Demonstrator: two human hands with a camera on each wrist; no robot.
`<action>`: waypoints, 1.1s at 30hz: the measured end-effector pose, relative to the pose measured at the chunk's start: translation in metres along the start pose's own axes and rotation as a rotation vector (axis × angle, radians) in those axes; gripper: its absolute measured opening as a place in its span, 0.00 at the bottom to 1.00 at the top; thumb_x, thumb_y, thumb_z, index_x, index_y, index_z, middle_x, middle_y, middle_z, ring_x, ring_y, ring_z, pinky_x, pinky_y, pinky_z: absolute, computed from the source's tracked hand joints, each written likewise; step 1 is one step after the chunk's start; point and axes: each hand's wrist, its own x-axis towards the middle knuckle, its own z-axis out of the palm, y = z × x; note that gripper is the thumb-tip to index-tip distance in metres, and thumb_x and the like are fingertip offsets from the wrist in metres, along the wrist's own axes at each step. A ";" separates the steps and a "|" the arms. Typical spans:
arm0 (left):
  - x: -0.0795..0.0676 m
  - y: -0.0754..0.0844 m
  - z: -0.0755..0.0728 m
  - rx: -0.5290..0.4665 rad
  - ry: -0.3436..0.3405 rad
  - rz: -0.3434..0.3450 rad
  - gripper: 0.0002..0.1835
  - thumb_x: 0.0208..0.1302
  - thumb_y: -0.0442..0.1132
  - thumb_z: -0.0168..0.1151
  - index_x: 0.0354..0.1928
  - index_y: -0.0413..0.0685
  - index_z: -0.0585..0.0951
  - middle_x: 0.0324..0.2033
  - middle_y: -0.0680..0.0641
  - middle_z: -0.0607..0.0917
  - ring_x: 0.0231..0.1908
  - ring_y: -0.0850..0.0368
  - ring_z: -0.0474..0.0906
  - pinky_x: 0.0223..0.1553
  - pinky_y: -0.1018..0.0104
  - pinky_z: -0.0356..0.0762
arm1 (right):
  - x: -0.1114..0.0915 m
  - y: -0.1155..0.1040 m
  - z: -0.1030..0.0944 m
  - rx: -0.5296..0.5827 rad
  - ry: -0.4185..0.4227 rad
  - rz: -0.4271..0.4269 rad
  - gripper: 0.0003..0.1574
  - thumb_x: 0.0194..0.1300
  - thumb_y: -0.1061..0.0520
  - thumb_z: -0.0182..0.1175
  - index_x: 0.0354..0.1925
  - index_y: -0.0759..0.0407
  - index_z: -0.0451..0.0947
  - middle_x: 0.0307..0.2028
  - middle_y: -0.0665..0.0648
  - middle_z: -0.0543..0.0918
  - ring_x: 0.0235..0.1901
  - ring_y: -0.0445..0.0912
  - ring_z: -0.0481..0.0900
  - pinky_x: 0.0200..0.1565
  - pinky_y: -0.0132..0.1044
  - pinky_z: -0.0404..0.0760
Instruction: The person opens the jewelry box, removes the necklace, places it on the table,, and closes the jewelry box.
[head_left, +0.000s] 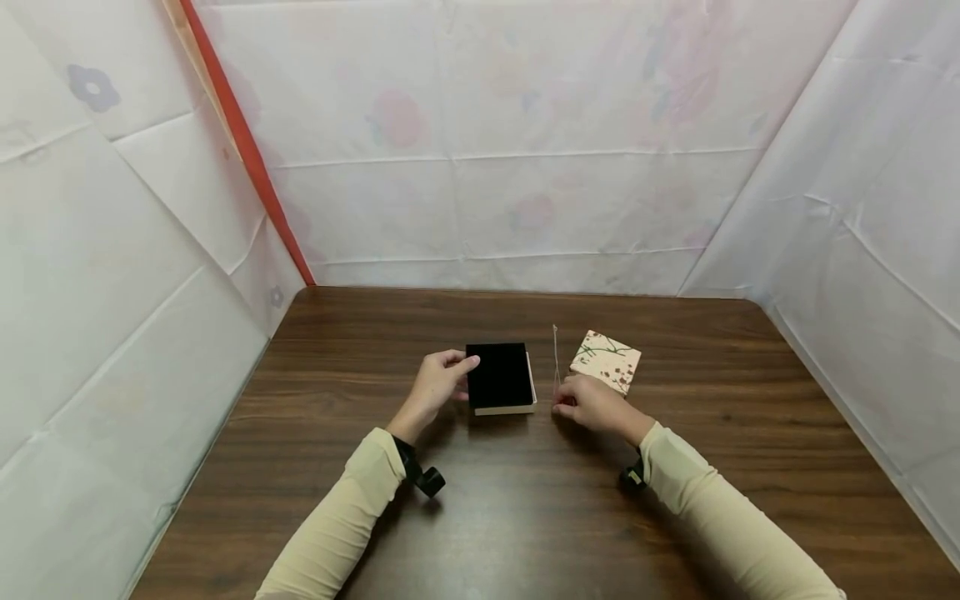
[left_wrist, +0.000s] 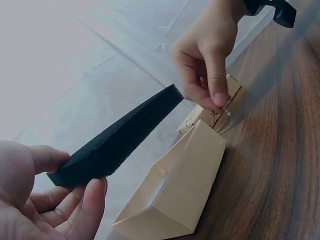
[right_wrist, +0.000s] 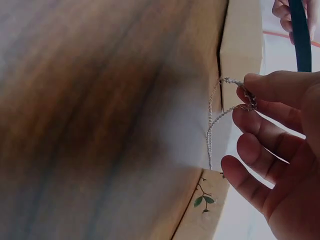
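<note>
While the left hand [head_left: 438, 382] pinches one edge of the black pad [head_left: 498, 375] over the cream box [left_wrist: 187, 180], the right hand [head_left: 592, 402] pinches a silver chain [right_wrist: 210, 127], its other fingers loosely bent, beside the patterned lid [head_left: 618, 360]. Brown table [head_left: 750, 450] stretches wide on both sides.

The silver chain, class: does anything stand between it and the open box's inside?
Yes: the black pad in the left hand is over the open box, whose side wall also stands before the chain in the right hand.
</note>
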 end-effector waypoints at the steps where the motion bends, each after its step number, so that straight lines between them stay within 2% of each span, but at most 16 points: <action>1: 0.000 0.000 0.000 -0.002 -0.001 0.000 0.20 0.67 0.46 0.62 0.52 0.39 0.81 0.41 0.44 0.82 0.28 0.58 0.77 0.30 0.64 0.83 | -0.001 -0.001 0.001 -0.004 -0.009 0.003 0.03 0.63 0.58 0.65 0.31 0.53 0.85 0.29 0.48 0.80 0.28 0.36 0.72 0.31 0.32 0.72; 8: 0.002 0.000 0.001 -0.010 0.006 0.000 0.18 0.67 0.45 0.62 0.50 0.39 0.82 0.37 0.46 0.82 0.26 0.60 0.77 0.29 0.65 0.83 | -0.008 -0.002 0.008 0.003 -0.037 -0.029 0.04 0.63 0.57 0.65 0.31 0.50 0.85 0.31 0.46 0.83 0.32 0.38 0.78 0.36 0.35 0.76; 19: 0.001 0.002 0.002 -0.012 0.005 -0.005 0.17 0.67 0.45 0.62 0.48 0.38 0.82 0.35 0.48 0.81 0.26 0.60 0.76 0.28 0.65 0.83 | -0.013 -0.011 0.011 0.093 -0.131 -0.014 0.04 0.61 0.56 0.67 0.29 0.49 0.82 0.28 0.43 0.81 0.27 0.32 0.72 0.32 0.29 0.74; 33: 0.003 0.002 0.001 -0.022 0.004 -0.008 0.17 0.67 0.45 0.62 0.48 0.39 0.81 0.35 0.49 0.80 0.26 0.60 0.75 0.29 0.64 0.83 | -0.002 -0.011 0.001 0.146 -0.108 0.002 0.07 0.67 0.55 0.61 0.34 0.53 0.85 0.30 0.46 0.83 0.26 0.32 0.73 0.31 0.29 0.73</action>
